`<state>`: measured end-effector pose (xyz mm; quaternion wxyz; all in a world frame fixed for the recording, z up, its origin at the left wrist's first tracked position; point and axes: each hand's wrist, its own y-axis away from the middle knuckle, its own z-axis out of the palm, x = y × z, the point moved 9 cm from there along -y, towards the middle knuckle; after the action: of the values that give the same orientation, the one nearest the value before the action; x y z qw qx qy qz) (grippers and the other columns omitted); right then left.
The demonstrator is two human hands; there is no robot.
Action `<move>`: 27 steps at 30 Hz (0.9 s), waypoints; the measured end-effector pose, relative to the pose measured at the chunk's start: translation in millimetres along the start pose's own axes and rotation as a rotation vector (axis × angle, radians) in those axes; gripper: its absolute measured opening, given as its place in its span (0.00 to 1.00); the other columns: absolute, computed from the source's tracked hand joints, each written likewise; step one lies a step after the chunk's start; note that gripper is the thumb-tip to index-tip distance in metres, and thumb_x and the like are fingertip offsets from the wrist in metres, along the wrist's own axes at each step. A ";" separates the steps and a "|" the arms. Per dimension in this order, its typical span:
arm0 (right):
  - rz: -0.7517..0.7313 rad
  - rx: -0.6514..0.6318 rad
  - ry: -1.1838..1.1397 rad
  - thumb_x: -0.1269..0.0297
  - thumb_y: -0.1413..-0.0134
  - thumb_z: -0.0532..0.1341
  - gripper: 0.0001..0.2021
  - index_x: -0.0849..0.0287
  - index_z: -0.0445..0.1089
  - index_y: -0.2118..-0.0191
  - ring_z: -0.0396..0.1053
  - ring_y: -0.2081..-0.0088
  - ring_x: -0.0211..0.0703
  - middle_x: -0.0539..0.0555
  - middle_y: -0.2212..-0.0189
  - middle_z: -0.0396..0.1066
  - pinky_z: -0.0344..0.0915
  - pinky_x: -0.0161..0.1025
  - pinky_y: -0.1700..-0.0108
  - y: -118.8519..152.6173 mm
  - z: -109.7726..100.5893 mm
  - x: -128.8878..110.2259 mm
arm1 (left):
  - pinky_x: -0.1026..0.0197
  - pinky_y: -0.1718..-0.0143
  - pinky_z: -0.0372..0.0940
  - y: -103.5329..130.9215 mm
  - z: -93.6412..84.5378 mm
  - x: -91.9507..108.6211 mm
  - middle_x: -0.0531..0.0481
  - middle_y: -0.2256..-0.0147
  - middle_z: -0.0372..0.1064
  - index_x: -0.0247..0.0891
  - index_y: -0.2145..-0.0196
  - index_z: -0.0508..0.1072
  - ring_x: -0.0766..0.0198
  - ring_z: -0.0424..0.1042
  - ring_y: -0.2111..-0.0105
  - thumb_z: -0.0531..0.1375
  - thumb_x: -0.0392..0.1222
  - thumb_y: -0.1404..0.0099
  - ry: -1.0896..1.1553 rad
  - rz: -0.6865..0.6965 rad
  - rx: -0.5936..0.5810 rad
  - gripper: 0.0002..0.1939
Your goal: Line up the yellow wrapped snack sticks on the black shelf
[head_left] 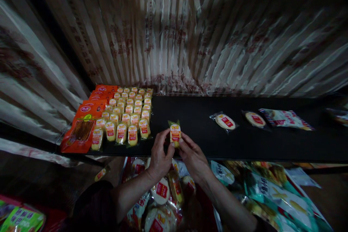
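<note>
Above the front part of a black shelf (187, 108), my left hand (161, 154) and my right hand (193, 152) hold one small wrapped cake (175, 134) between them. Its clear wrapper carries a red and white label facing me. Fingers of both hands close on its two sides. To the left, several matching wrapped cakes (132, 135) stand in rows on the shelf. Orange snack packets (84, 125) lie beside them at the shelf's left end. Farther right lie two round wrapped crackers (225, 121) and a striped-edged packet (285, 119).
Below the shelf edge is a box of mixed wrapped snacks (160, 192). Teal snack bags (280, 192) fill another box at lower right. One wrapped cake (100, 174) lies low at left, near a green packet (23, 219). Pleated printed sheeting (174, 36) hangs behind the shelf.
</note>
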<state>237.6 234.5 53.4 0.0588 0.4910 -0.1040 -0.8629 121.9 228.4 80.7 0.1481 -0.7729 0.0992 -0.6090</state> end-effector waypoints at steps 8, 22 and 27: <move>-0.037 0.038 0.072 0.56 0.59 0.69 0.26 0.50 0.68 0.50 0.67 0.51 0.48 0.52 0.53 0.72 0.59 0.48 0.45 -0.4 -4.6 -5.7 | 0.55 0.53 0.65 6.8 1.9 6.0 0.42 0.45 0.58 0.42 0.44 0.58 0.58 0.61 0.47 0.52 0.34 0.38 0.001 0.093 -0.056 0.24; -0.038 -0.041 0.004 0.63 0.59 0.68 0.26 0.48 0.67 0.49 0.68 0.51 0.42 0.50 0.53 0.72 0.60 0.42 0.46 -0.8 2.3 -9.5 | 0.53 0.51 0.63 -7.5 5.9 -2.3 0.43 0.48 0.62 0.40 0.48 0.63 0.59 0.63 0.49 0.52 0.32 0.39 0.043 0.038 0.029 0.20; -0.043 -0.035 -0.012 0.64 0.60 0.68 0.27 0.49 0.68 0.49 0.67 0.51 0.44 0.51 0.53 0.72 0.60 0.44 0.45 2.3 3.8 -11.0 | 0.54 0.52 0.63 -6.6 4.1 0.7 0.43 0.51 0.64 0.40 0.54 0.66 0.59 0.64 0.50 0.52 0.32 0.39 0.105 0.001 0.052 0.15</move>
<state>239.9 235.0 65.0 0.0480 0.4867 -0.0787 -0.8687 125.8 234.7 82.7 0.1628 -0.7358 0.0913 -0.6509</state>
